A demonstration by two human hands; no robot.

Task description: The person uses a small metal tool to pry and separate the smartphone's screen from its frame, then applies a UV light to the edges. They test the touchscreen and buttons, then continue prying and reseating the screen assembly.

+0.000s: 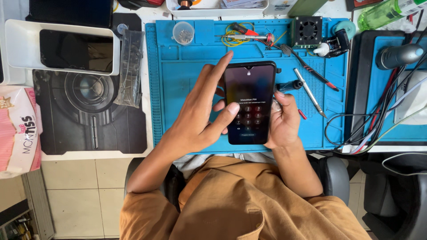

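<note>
Orange-sleeved left hand (195,118) thumbing smartphone (249,102) (screen lit), right hand (282,120) gripping it, blue mat (178,75) beneath

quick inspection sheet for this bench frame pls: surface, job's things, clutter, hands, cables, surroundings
surface: blue repair mat on a white bench.
job's things: smartphone, screen lit on a keypad.
clutter: screwdriver, soldering iron, fan module, screw dish, white tray.
hands: left hand thumb on the keypad; right hand grips the phone's edge.
cables: black and white bundle at the image's right.
surroundings: tiled floor, black chair.
</note>
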